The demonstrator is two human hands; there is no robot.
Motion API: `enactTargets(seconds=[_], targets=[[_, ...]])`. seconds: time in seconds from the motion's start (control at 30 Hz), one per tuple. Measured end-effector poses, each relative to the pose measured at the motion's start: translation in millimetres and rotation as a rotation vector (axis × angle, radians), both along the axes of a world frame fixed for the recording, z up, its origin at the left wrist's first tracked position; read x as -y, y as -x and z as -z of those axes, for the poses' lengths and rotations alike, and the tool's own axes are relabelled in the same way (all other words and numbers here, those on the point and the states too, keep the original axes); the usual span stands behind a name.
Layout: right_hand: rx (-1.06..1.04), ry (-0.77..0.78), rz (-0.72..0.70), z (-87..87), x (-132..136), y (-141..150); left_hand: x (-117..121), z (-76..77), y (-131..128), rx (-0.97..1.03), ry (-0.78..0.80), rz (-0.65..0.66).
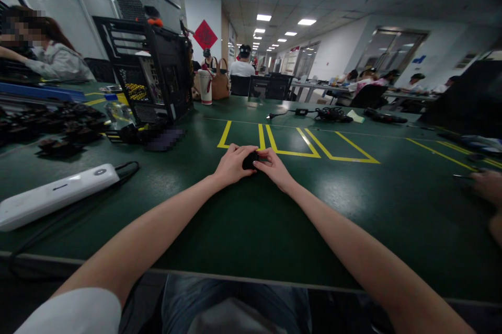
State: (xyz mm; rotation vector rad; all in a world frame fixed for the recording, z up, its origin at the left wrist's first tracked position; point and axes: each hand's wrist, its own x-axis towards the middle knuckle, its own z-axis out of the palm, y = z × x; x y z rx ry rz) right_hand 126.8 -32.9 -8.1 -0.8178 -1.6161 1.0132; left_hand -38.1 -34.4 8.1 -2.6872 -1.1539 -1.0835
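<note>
Between my two hands is a small black object [250, 160], just above or on the green table; fingers cover much of it and its kind does not show. My left hand [232, 164] curls round its left side, fingers over the top and thumb below. From the right, my right hand [273, 167] pinches it with thumb and fingertips. Yellow tape outlines [294, 154] mark the table just beyond my hands.
A white power strip [58, 193] with a black cable lies at left. Behind it are black parts [58, 125], a bottle [117, 112] and an open computer case [151, 72]. Black cables [333, 114] lie at the back. Another person's hand [488, 185] is at far right.
</note>
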Motion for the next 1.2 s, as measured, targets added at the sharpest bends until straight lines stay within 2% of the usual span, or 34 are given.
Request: enactTargets(seconds=[0.2, 0.37, 0.57, 0.83, 1.0, 1.2], targets=[[0.015, 0.001, 0.047, -2.9, 1.1, 1.3, -0.6, -0.4, 0.2, -0.007, 0.004, 0.003], [0.033, 0.083, 0.019, -5.8, 4.3, 0.8, 0.3, -1.6, 0.4, -0.005, 0.032, -0.01], [-0.016, 0.043, -0.005, -2.9, 3.1, 1.0, 1.7, -2.7, 0.6, -0.006, 0.038, -0.003], [0.029, 0.028, 0.06, -4.5, 4.4, 1.4, 0.2, -1.7, 0.3, -0.011, 0.031, -0.009], [0.077, 0.052, 0.029, -1.4, 1.7, 0.2, 0.7, -2.2, 0.3, -0.008, 0.026, -0.007], [0.016, 0.032, -0.005, -3.4, 5.0, 1.1, 0.7, -2.5, 0.3, -0.015, 0.036, -0.008]])
